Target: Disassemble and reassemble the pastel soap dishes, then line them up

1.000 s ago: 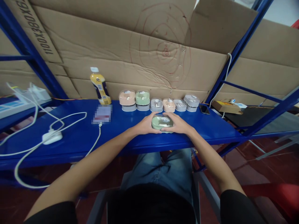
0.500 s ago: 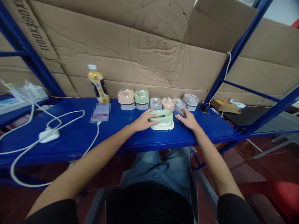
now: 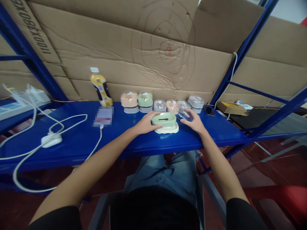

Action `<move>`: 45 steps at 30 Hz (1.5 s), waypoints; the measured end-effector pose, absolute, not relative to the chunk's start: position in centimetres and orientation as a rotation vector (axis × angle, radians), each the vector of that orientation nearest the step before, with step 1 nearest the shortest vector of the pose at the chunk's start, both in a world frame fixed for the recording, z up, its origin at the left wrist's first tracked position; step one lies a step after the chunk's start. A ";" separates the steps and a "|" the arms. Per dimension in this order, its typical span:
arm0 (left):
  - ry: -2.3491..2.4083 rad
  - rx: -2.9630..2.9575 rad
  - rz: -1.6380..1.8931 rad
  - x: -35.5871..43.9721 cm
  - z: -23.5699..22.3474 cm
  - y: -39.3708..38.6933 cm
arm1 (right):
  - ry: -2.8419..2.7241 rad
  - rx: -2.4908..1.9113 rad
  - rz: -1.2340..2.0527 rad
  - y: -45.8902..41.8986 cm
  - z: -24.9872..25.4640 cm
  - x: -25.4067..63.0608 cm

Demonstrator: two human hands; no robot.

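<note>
A pale green oval box (image 3: pixel 168 118) with a dark slot in its middle sits on a cream wavy-edged base (image 3: pixel 169 130) near the table's front. Around the box's left end, my left hand (image 3: pixel 146 123) is closed, its thumb along the near side. To the right, my right hand (image 3: pixel 194 121) grips a clear plastic lid (image 3: pixel 184 116), tilted and apart from the box. Behind stand a peach box (image 3: pixel 129 99) and a green box (image 3: pixel 145 99), both clear-lidded, then smaller grey and peach ones (image 3: pixel 172 106), and a grey box (image 3: pixel 196 103).
On the blue table (image 3: pixel 124 137), a yellow bottle (image 3: pixel 102 88) stands at the back left, near a blurred-out device with a cable. White cables and an adapter (image 3: pixel 51 140) lie farther left. A phone (image 3: pixel 209 111) rests at right. Cardboard (image 3: pixel 107 41) lines the back.
My left fingers have shifted off the box's slot to its left end, so the slot shows fully. The clear lid in my right hand shows more plainly.
</note>
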State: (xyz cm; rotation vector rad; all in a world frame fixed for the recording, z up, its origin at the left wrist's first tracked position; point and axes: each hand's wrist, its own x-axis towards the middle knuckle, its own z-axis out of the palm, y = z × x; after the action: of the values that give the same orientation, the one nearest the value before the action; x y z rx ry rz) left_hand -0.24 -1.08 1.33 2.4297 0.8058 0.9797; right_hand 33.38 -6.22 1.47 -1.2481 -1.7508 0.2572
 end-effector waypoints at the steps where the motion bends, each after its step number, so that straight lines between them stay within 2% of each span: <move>1: 0.801 2.414 0.975 0.2 1.3 -1.4 | -1.792 -1.183 0.289 -6.4 1.8 32.9; 9: 0.824 2.299 0.898 2.0 0.1 -1.4 | -2.156 -1.024 0.322 -5.5 3.3 28.4; 18: 0.781 2.393 0.860 1.9 -0.3 -1.2 | -2.319 -1.029 0.353 -4.4 4.6 28.1; 30: 0.739 2.456 0.845 1.3 -0.2 -1.1 | -2.321 -1.064 0.279 -6.9 1.5 29.5; 45: 0.750 2.393 0.838 1.5 0.1 -0.9 | -2.356 -1.050 0.275 -6.9 2.2 28.4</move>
State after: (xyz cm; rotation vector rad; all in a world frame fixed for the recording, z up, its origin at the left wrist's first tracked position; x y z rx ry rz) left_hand 1.54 -0.95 0.05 2.3931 0.7500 0.8381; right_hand 28.35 -6.94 2.17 -1.0500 -2.3563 0.2750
